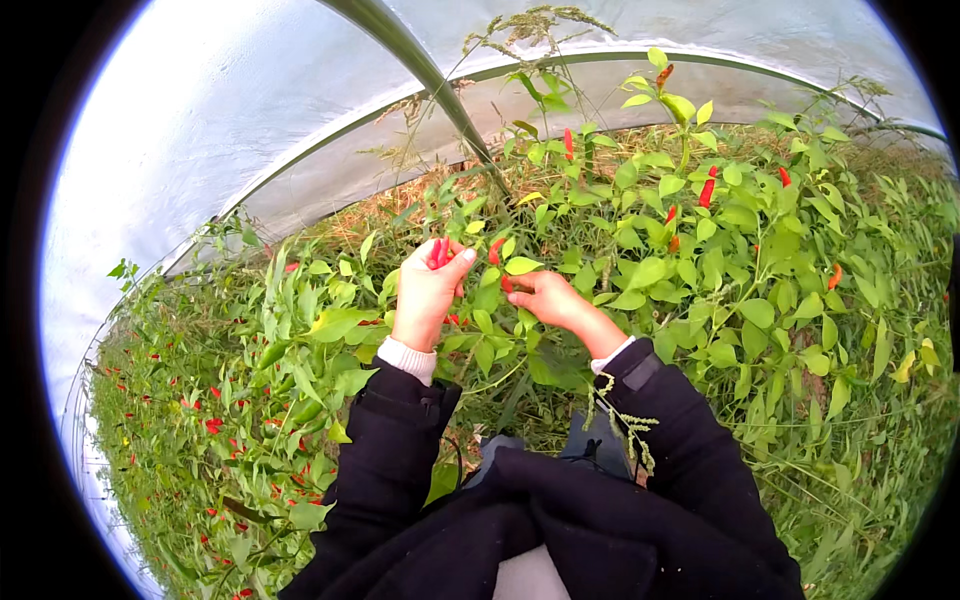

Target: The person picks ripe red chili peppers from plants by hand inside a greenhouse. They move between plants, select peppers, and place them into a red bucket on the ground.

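My left hand [430, 288] is closed around a few red chili peppers [439, 253], whose tips show between the thumb and fingers. Just to its right, my right hand [549, 298] pinches a small red chili pepper [508, 284] among the leaves of a pepper plant. Another red chili [495, 251] hangs between the two hands, slightly above that one, and touches neither. Green pepper leaves [523, 265] surround the fingertips of my right hand. Whether the pinched chili is still attached to its stem cannot be told.
Pepper plants with red chilies [707, 187] stand to the right, and more chilies [214, 425] grow low at the left. A curved greenhouse pipe [442, 90] comes down behind the plants, before plastic sheeting [247, 90]. A seeding weed stalk [636, 424] lies across my right sleeve.
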`<state>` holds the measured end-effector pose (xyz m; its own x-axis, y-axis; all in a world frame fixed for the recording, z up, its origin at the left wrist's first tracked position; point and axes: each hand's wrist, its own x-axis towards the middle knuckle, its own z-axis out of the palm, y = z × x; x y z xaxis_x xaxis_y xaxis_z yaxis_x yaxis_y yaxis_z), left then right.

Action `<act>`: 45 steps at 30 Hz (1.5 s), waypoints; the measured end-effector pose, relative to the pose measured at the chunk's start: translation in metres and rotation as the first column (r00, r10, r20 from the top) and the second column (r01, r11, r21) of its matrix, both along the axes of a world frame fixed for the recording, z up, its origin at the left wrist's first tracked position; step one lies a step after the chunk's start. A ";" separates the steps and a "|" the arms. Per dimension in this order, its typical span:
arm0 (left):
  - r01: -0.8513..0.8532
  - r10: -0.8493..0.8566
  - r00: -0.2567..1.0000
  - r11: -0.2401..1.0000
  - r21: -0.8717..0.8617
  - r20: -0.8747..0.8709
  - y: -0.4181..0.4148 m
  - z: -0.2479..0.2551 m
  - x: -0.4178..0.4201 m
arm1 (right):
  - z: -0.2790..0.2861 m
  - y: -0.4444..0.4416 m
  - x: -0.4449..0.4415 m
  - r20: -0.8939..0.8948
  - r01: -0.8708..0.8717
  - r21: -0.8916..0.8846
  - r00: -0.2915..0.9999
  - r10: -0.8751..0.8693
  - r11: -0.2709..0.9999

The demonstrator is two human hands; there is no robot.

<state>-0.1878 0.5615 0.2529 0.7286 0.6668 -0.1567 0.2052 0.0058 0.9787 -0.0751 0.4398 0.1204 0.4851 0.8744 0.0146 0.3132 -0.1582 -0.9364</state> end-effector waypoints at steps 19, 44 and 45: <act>0.240 -0.139 0.927 0.934 0.265 -0.348 0.007 -0.023 -0.001 | 0.001 -0.025 0.005 -0.433 0.164 -0.103 0.880 -0.193 0.981; 0.005 -0.005 1.000 0.995 -0.098 0.007 0.008 -0.002 -0.029 | 0.047 -0.015 -0.012 -0.320 -0.244 -0.082 0.925 0.207 0.966; 0.003 -0.001 1.000 0.996 -0.094 0.021 0.009 -0.001 -0.030 | 0.048 -0.015 -0.013 -0.339 -0.301 -0.071 0.904 0.261 0.951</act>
<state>-0.2181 0.5701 0.2515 0.7338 0.6482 -0.2035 0.1847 0.0979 0.9779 -0.0879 0.4250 0.1682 0.1800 0.9605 -0.2123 0.0465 -0.2238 -0.9735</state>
